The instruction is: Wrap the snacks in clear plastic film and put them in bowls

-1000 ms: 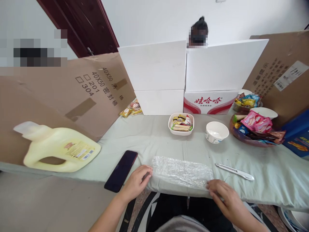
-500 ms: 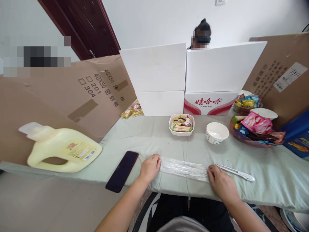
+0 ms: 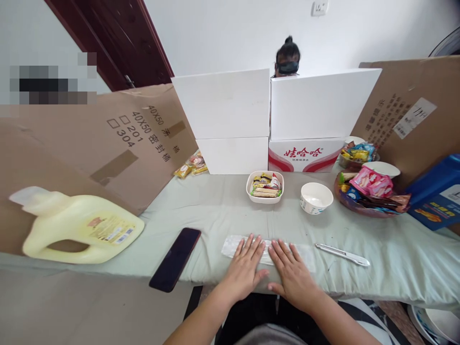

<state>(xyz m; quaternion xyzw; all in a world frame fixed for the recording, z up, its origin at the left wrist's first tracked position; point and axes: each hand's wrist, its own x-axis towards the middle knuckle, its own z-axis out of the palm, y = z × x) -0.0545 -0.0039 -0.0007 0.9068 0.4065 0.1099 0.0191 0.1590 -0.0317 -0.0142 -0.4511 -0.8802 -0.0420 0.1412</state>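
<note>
A strip of clear plastic wrap lies on the cloth-covered table near its front edge. My left hand rests flat on it, fingers stretched out. Beside it my right hand also presses flat on the wrap, fingers apart and pointing away from me. Both hands hide the middle of the strip. A white utility knife lies to the right of the wrap. Past the hands stand a square white bowl with wrapped snacks and, right of it, a round white paper bowl.
A black phone and a yellow jug lie on the left. A purple bowl of snacks and a blue container stand on the right. White boxes and cardboard panels wall the table. Another person is behind.
My hands have left the ends of the plastic wrap and come together over its middle, going from gripping to lying flat. The view has shifted slightly.
</note>
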